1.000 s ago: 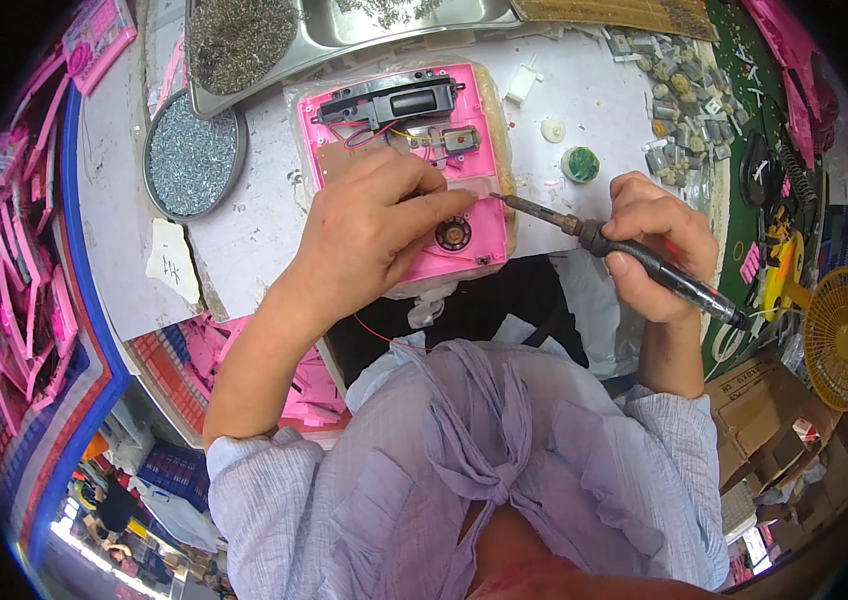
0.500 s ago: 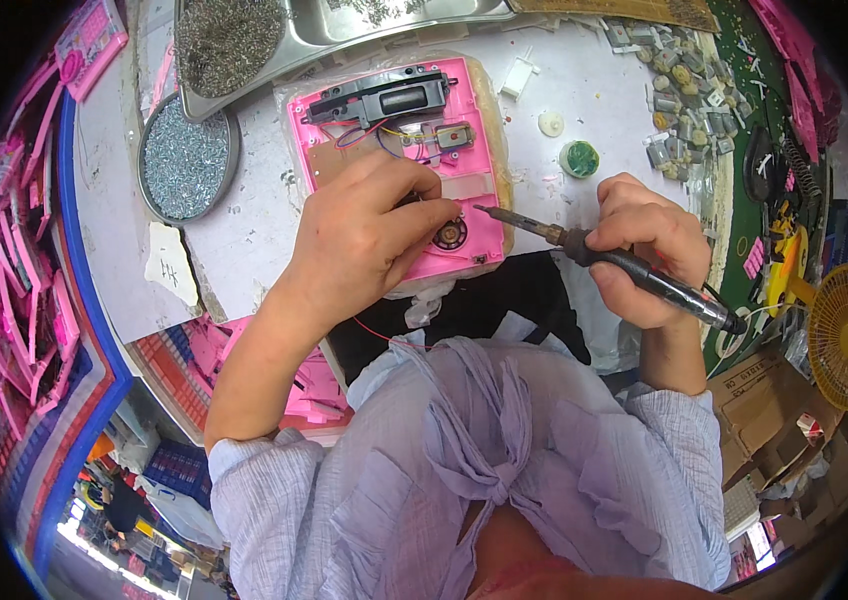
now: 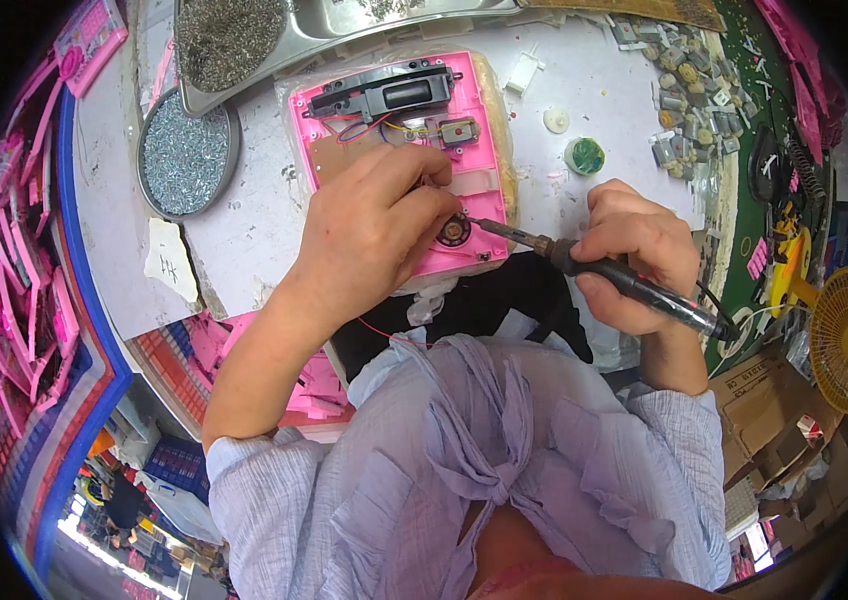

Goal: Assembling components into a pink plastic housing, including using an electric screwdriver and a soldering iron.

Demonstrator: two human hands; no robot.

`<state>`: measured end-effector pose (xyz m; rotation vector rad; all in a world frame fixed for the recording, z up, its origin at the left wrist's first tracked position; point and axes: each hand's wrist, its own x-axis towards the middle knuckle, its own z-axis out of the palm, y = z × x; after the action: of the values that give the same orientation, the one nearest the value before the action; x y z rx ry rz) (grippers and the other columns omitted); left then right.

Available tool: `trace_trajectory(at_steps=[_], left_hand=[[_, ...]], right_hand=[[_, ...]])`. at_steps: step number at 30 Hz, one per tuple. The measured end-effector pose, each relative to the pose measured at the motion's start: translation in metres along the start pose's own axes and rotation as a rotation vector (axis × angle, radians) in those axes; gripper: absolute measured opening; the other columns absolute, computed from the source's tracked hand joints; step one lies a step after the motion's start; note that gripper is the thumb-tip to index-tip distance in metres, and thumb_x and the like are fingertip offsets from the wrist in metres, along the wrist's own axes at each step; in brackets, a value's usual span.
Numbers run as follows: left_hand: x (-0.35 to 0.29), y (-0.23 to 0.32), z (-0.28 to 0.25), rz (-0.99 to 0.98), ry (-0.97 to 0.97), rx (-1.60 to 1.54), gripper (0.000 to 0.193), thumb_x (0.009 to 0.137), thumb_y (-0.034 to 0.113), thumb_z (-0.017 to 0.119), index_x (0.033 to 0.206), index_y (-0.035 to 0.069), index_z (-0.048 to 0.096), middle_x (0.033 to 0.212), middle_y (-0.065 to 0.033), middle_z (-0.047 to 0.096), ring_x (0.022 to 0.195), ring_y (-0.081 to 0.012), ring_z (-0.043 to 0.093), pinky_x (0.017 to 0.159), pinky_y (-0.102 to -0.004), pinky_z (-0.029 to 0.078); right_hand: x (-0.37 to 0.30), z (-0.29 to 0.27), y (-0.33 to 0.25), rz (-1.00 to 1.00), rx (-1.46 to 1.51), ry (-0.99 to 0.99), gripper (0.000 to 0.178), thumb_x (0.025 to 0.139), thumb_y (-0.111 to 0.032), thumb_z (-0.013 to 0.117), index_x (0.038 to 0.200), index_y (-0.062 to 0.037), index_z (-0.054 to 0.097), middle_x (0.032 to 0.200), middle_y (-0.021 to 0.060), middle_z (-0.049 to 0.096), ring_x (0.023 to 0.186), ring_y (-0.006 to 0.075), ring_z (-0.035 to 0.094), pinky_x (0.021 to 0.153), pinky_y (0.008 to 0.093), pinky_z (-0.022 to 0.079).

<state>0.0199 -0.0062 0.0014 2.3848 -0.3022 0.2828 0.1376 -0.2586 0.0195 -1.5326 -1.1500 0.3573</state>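
Upper centre, pink casing [image 3: 489, 243], black speaker [image 3: 454, 231] showing: our right fingers [image 3: 609, 241] grip a soldering iron [image 3: 589, 266]; left fingers [image 3: 428, 207] curled, any hold hidden.

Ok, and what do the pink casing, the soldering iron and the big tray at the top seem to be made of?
Pink casing: probably moulded plastic, slightly glossy, judging by its even colour and formed rim.
Soldering iron: the dull, brownish shaft looks metal; the shiny black handle could be plastic or rubber.
Tray: metal, perhaps stainless steel, from its smooth silver shine.
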Motion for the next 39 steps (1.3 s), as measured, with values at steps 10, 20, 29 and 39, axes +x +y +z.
trace_trajectory(at_steps=[10,20,29,39], left_hand=[[0.001,-0.002,0.000,0.028,0.011,-0.026,0.021,0.068,0.003,0.079,0.087,0.006,0.070,0.098,-0.0072,0.064,0.084,-0.0256,0.065,0.068,-0.0360,0.052],[0.000,-0.002,0.001,-0.004,-0.008,-0.048,0.023,0.067,0.000,0.080,0.087,0.005,0.070,0.097,-0.0074,0.065,0.084,-0.0254,0.065,0.070,-0.0356,0.051],[0.001,-0.004,0.003,0.023,0.028,-0.036,0.018,0.068,0.005,0.078,0.083,0.006,0.069,0.094,-0.0049,0.063,0.080,-0.0246,0.063,0.065,-0.0361,0.051],[0.001,0.000,0.002,0.000,0.003,-0.051,0.022,0.066,0.000,0.080,0.085,0.005,0.070,0.094,-0.0068,0.064,0.083,-0.0251,0.064,0.070,-0.0354,0.050]], right_hand=[[0.001,0.002,0.001,0.012,-0.028,-0.015,0.027,0.066,-0.002,0.076,0.092,-0.0041,0.068,0.070,0.0067,0.062,0.058,0.0242,0.051,0.057,0.0355,0.039],[0.003,0.004,0.001,0.015,-0.032,-0.017,0.027,0.066,-0.003,0.077,0.091,-0.0042,0.069,0.067,0.0063,0.059,0.058,0.0249,0.052,0.057,0.0361,0.040],[0.001,0.004,0.001,0.080,-0.048,-0.024,0.024,0.067,-0.006,0.076,0.089,-0.0030,0.068,0.065,0.0058,0.056,0.058,0.0229,0.051,0.059,0.0364,0.040],[-0.006,-0.004,-0.004,0.152,0.022,0.073,0.022,0.067,-0.004,0.075,0.088,-0.0019,0.069,0.062,0.0024,0.049,0.056,0.0168,0.047,0.053,0.0304,0.034]])
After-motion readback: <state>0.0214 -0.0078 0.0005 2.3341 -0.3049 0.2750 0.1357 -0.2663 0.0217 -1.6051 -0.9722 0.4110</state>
